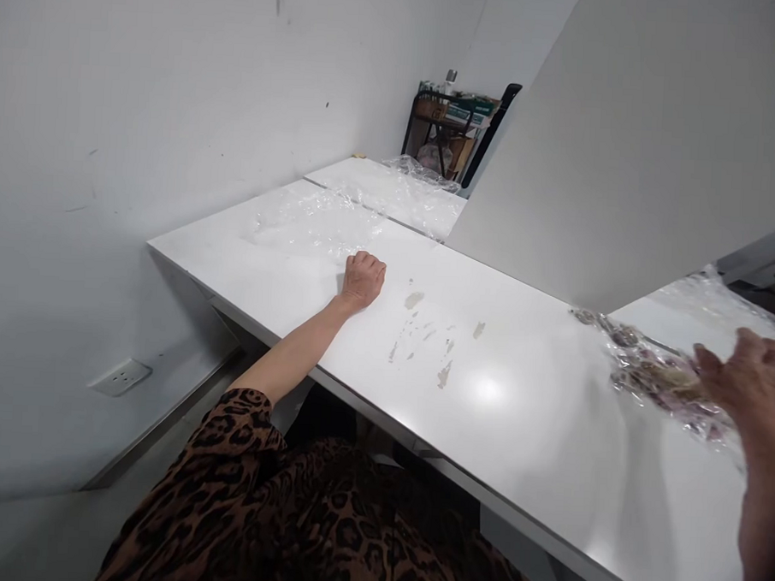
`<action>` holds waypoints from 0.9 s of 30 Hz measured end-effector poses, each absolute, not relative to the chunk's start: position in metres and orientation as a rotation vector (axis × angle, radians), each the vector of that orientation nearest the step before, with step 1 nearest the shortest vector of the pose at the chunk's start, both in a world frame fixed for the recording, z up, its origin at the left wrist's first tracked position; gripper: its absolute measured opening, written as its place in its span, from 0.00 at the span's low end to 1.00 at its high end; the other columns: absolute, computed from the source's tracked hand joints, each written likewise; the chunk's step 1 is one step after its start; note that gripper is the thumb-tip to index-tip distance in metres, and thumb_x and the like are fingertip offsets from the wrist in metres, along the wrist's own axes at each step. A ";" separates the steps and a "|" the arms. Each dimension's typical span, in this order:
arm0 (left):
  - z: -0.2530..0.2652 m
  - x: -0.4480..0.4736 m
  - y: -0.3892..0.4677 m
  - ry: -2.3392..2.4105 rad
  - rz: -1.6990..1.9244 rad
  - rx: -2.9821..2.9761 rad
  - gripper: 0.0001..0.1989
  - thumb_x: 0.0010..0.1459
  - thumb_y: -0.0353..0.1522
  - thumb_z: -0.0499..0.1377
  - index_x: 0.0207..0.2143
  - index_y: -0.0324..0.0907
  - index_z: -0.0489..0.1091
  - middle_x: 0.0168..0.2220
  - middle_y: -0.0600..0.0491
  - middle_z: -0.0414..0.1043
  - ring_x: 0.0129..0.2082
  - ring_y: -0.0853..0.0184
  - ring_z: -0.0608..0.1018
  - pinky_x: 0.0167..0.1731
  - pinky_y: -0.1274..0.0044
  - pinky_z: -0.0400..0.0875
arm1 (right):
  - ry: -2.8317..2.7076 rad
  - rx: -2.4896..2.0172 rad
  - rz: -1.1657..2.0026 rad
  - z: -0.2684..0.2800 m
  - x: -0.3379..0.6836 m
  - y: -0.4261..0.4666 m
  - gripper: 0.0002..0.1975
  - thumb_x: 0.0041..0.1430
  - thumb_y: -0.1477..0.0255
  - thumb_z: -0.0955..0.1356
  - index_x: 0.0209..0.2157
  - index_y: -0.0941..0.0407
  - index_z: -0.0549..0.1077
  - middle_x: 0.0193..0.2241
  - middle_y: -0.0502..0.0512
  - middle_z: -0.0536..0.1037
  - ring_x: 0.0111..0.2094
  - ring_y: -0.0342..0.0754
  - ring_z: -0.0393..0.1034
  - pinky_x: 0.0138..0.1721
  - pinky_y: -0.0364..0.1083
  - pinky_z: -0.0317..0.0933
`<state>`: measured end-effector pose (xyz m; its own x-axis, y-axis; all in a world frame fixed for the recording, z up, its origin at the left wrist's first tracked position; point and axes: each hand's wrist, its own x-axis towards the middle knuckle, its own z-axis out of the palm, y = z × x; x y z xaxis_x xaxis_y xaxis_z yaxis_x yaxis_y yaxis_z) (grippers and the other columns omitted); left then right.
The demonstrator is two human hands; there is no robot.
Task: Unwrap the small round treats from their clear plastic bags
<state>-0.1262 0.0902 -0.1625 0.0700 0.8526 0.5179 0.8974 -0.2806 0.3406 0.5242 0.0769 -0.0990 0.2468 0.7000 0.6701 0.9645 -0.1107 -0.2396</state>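
Left hand [363, 281]: curled into a fist on the table [535, 451], left half; contents, if any, cannot be told. Right hand [752, 383]: fingers apart, table's right end, at the wrapped bundle [657, 375] lying there; contact unclear. Clear film [319, 219]: table's back left.

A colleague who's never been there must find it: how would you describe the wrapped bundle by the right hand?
Start at the long white table and go right, to the foot of the big grey panel. Beside the right hand lies a long, crinkly, clear-wrapped bundle. Pink and brown show through it, unlike the colourless loose film beyond the left hand.
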 end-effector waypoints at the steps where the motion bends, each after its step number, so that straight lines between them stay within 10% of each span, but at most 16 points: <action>1: -0.162 -0.126 0.090 -1.840 -1.004 -2.254 0.14 0.68 0.29 0.51 0.39 0.43 0.78 0.45 0.41 0.78 0.52 0.50 0.70 0.50 0.57 0.59 | -1.571 -1.900 -0.466 -0.105 0.506 0.076 0.62 0.44 0.26 0.50 0.61 0.57 0.74 0.56 0.96 0.66 0.64 0.83 0.58 0.45 0.78 0.49; 5: -0.160 -0.123 0.087 -1.862 -0.991 -2.287 0.15 0.68 0.29 0.51 0.40 0.42 0.78 0.45 0.41 0.78 0.53 0.50 0.70 0.51 0.57 0.60 | -1.869 -1.711 -0.229 -0.131 0.399 0.050 0.55 0.51 0.28 0.52 0.62 0.55 0.70 0.57 0.84 0.71 0.63 0.78 0.62 0.57 0.75 0.56; 10: -0.158 -0.107 0.085 -2.019 -1.067 -2.357 0.14 0.68 0.31 0.53 0.48 0.41 0.78 0.51 0.43 0.78 0.57 0.51 0.70 0.57 0.58 0.61 | -2.139 -1.323 0.279 -0.150 0.251 -0.030 0.26 0.69 0.52 0.63 0.65 0.41 0.65 0.62 0.65 0.71 0.57 0.63 0.73 0.48 0.65 0.75; 19: -0.129 -0.064 0.190 -2.314 -1.679 -2.585 0.26 0.64 0.31 0.57 0.65 0.43 0.69 0.71 0.44 0.59 0.69 0.56 0.66 0.67 0.67 0.61 | -2.307 -0.834 0.218 -0.175 0.166 -0.061 0.27 0.71 0.77 0.63 0.69 0.50 0.61 0.55 0.65 0.75 0.55 0.54 0.74 0.49 0.52 0.77; 27: -0.120 -0.016 0.284 -2.914 -2.192 -2.337 0.27 0.63 0.37 0.62 0.63 0.44 0.66 0.66 0.40 0.66 0.59 0.56 0.76 0.54 0.68 0.73 | -2.336 -0.767 0.220 -0.172 0.168 -0.056 0.25 0.68 0.82 0.64 0.65 0.56 0.64 0.52 0.66 0.77 0.50 0.53 0.74 0.46 0.52 0.75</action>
